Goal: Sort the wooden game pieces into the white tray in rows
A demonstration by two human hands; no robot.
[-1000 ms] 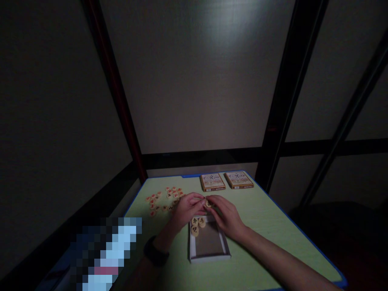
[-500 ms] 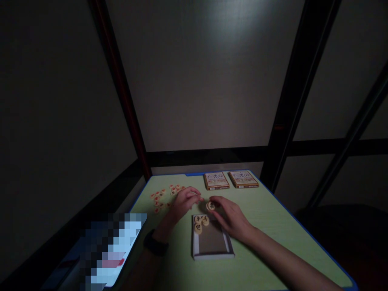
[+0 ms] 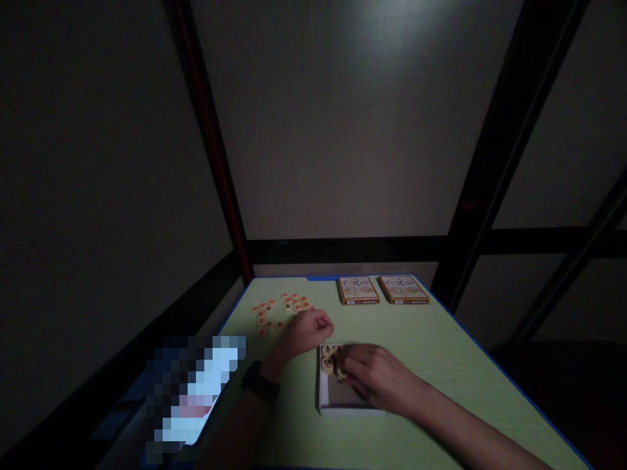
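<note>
My right hand [image 3: 375,373] pinches a round piece [image 3: 341,375] inside the open box [image 3: 353,412]; my left hand [image 3: 307,331] curls beyond its far-left corner, grip unclear. A few settled pieces [image 3: 327,365] fill that corner; the loose pieces [image 3: 262,322] beyond, leftward, look undone.

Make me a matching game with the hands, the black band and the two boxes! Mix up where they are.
Column 1
1. Left hand
2. Right hand
3. Band
4. Two boxes

Column 2
A. At the far end of the green table
B. Over the tray, fingers at the discs
C. Around a wrist
D. Outside the tray, fingers curled

Right pairs: 1-D, 2-B, 3-C, 4-A
</note>
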